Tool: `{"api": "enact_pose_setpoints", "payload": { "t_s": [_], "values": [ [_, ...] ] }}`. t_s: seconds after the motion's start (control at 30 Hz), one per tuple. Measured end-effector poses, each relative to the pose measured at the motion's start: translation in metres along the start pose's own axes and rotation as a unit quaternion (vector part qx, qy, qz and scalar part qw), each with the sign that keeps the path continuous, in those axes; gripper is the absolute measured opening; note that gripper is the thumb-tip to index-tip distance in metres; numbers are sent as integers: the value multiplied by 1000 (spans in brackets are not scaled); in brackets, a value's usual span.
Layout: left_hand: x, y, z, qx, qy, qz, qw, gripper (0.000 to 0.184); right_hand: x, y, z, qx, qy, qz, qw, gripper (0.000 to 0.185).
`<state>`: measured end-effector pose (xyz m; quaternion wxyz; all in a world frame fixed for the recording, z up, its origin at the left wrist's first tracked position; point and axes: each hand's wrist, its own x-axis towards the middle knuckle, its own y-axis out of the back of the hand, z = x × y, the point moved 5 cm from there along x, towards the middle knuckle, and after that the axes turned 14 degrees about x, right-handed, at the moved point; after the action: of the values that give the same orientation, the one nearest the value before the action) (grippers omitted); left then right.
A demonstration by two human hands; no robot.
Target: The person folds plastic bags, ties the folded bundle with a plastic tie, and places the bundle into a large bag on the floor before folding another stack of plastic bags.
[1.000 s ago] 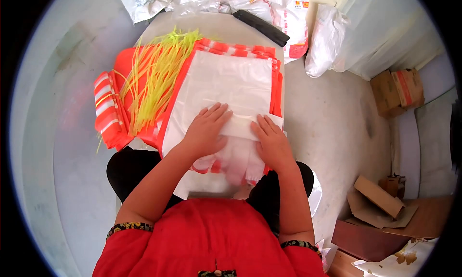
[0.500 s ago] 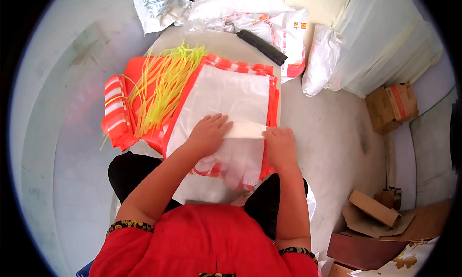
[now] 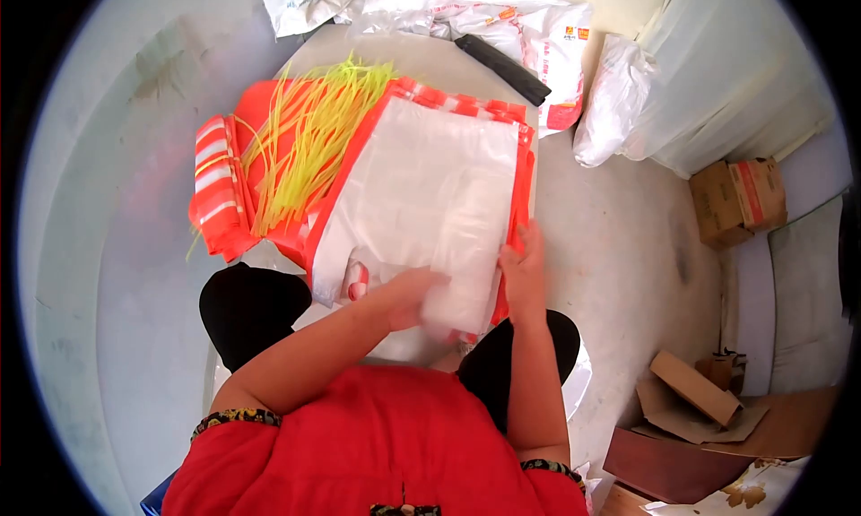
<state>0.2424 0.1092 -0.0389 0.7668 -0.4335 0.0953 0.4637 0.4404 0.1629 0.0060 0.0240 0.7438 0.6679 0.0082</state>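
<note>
At far left, a folded bundle (image 3: 215,189) of thin red-and-white striped film forms a narrow, creased block with a yellow tie around it. Beside it, smooth orange-red sheeting (image 3: 258,101) lies under a loose sheaf of thin yellow strands (image 3: 314,148). At centre, the white bag (image 3: 430,171) lies on top of a red-edged stack (image 3: 526,180) on the tabletop (image 3: 417,57); it is translucent plastic, broad, flat and softly wrinkled. The left hand (image 3: 415,296) is blurred at the bag's lower portion; whether its grip is closed cannot be determined. A black, elongated roll (image 3: 502,69) lies diagonally beyond the stack. The right hand (image 3: 526,274) is at the stack's right edge; its grip state cannot be determined. Farther right: a crumpled white plastic package (image 3: 614,99) and a brown cardboard carton (image 3: 740,202).
</note>
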Motion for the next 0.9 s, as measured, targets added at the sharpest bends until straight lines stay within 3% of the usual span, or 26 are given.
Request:
{"api": "enact_pose_setpoints", "payload": {
  "t_s": [0.1, 0.23, 0.33, 0.43, 0.63, 0.83, 0.9],
  "values": [
    [0, 2, -18, -30, -23, 12, 999, 49, -23, -7, 24, 72, -91, -25, 993, 67],
    [-6, -2, -26, -4, -55, 40, 998, 47, -26, 2, 16, -35, 8, 22, 999, 58],
    [-19, -11, -25, 50, -58, 57, 995, 45, -20, 0, 23, -15, 49, -5, 999, 55],
    [-18, -5, -34, 79, -63, 73, 992, 43, -20, -3, 22, 8, -2, 1, 1000, 53],
    [-12, 6, -42, 59, -68, 68, 994, 40, -18, -8, 22, 6, 39, -10, 999, 60],
    [-9, 10, -42, 42, -96, 34, 994, 40, -22, -24, 1, 57, -56, -41, 996, 77],
    [-14, 3, -36, 29, -98, 39, 994, 43, -20, -28, 2, 30, -34, -49, 998, 80]
  ]
}}
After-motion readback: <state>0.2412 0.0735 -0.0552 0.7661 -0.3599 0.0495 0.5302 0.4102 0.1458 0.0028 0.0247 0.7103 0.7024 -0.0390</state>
